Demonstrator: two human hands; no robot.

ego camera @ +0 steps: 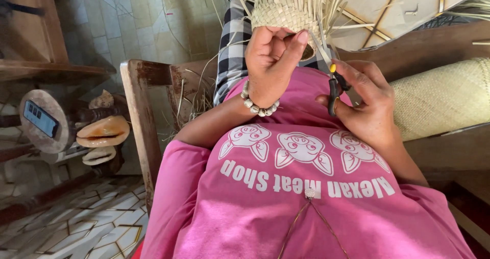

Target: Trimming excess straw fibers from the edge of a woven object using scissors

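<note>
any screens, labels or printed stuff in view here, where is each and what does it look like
Phone: far left, on a round pale stand, dark rectangle with a lit blue screen.
Shirt print: on the person's pink shirt, white cartoon animal faces above a row of white lettering.

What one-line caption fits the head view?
Left hand grips a pale woven straw basket while right hand holds small black-handled scissors at a loose strip.

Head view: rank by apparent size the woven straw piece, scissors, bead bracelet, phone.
1. Woven straw piece, partly cut off by the frame's top edge.
2. Scissors, partly hidden in the right hand.
3. Bead bracelet and phone look alike; the phone lies farther away, so unranked.
</note>
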